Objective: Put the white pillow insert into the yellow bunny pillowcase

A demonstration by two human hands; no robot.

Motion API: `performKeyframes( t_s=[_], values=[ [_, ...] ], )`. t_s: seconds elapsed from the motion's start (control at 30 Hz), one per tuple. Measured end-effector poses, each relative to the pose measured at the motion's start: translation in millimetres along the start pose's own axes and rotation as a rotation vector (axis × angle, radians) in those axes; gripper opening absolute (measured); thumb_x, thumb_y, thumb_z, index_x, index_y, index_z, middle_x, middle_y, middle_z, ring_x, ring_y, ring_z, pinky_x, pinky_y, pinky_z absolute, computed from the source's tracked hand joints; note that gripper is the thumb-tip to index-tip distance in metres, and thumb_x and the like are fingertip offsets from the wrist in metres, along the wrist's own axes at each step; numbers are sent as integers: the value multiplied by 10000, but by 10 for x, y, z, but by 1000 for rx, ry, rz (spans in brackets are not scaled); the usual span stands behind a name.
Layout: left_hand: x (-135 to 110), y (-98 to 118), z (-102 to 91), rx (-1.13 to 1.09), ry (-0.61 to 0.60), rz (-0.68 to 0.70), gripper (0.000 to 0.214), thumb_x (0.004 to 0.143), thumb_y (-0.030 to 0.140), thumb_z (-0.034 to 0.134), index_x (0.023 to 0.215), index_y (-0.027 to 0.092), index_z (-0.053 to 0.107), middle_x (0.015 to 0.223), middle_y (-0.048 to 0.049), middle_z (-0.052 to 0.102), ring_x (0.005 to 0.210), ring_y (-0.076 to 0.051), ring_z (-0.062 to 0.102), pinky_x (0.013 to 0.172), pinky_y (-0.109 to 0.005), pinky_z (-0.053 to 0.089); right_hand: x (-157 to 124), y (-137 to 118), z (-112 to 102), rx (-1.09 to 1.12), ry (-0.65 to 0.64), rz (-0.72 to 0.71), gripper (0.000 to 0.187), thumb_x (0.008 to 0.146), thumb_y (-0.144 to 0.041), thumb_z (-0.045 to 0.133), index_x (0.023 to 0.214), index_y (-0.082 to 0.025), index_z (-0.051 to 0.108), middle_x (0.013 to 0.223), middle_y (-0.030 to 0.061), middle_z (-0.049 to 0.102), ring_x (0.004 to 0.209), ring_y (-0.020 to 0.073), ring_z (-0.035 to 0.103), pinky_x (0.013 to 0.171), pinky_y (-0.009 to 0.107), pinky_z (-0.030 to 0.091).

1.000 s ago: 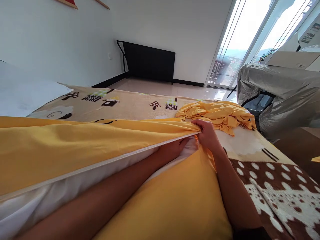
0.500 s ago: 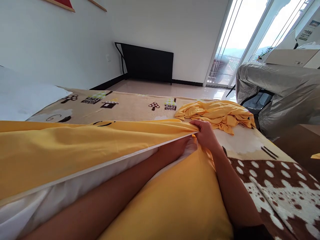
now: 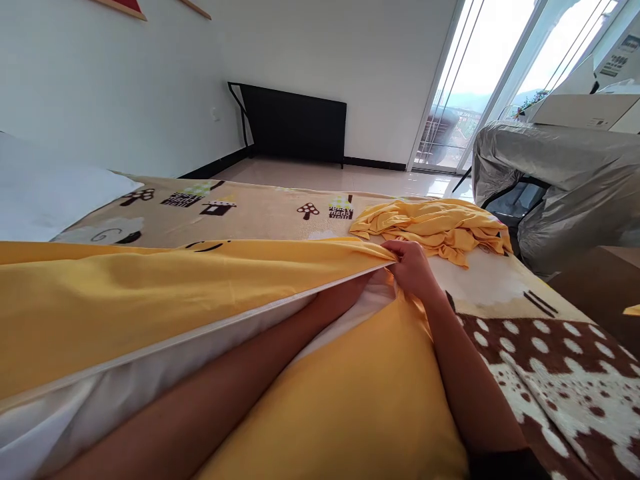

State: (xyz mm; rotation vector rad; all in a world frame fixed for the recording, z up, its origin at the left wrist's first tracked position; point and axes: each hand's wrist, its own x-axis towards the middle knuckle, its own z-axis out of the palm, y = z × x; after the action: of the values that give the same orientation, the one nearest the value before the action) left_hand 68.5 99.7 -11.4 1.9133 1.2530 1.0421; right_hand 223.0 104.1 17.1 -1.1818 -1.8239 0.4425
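- Your right hand (image 3: 413, 270) is closed in a pinch on the corner of the yellow cover (image 3: 150, 300), right where its open edge ends.
- Your left hand (image 3: 347, 295) is pushed into the opening beside that corner. The fingers are hidden by the fabric, so you cannot tell whether they grip anything.
- The two hands sit close together, almost touching, with the cover's top layer between them.
- The cover lies across the bed (image 3: 280, 210) right in front of you, on a patterned blanket (image 3: 550, 373). The white filling (image 3: 150, 380) shows along the open edge, from lower left up toward the corner.
- Judging by this, the step in hand is working the filling into the far corner of the cover.
- A next move would call for a firm pinch on the corner while the inner hand presses the filling flat, so that nothing bunches at the seam.
- A crumpled yellow cloth (image 3: 440, 227) lies just beyond your right hand, and a white pillow (image 3: 45, 193) rests at the far left. A silver-wrapped bulk (image 3: 560, 173) stands beside the bed on the right.
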Motion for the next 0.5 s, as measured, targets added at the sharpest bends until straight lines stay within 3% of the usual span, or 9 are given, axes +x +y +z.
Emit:
performKeyframes(
  t_s=[0.2,0.33,0.5],
  values=[
    [23,38,-5,-168,-17,-50,380,901,342,442,1265,265,520,1332,1,562,1259,-182,478,1127,-356,321,10,67,29,210,-81,23,322,608,-124,474,798,-143,732,679,-12,624,700,152,547,663,235,413],
    [28,-1,6,-154,-42,-52,366,900,352,440,1241,259,534,1335,-2,558,1271,-178,467,1130,-341,313,11,76,38,228,-93,34,296,601,-132,464,755,-138,717,649,-18,585,685,144,526,653,229,409],
    [70,-14,18,-79,-43,-37,351,893,330,419,1201,225,552,1303,-34,580,1267,-214,461,1143,-400,275,8,43,65,256,-90,50,180,612,-173,468,620,-142,645,589,-30,521,652,134,494,625,221,396]
  ],
)
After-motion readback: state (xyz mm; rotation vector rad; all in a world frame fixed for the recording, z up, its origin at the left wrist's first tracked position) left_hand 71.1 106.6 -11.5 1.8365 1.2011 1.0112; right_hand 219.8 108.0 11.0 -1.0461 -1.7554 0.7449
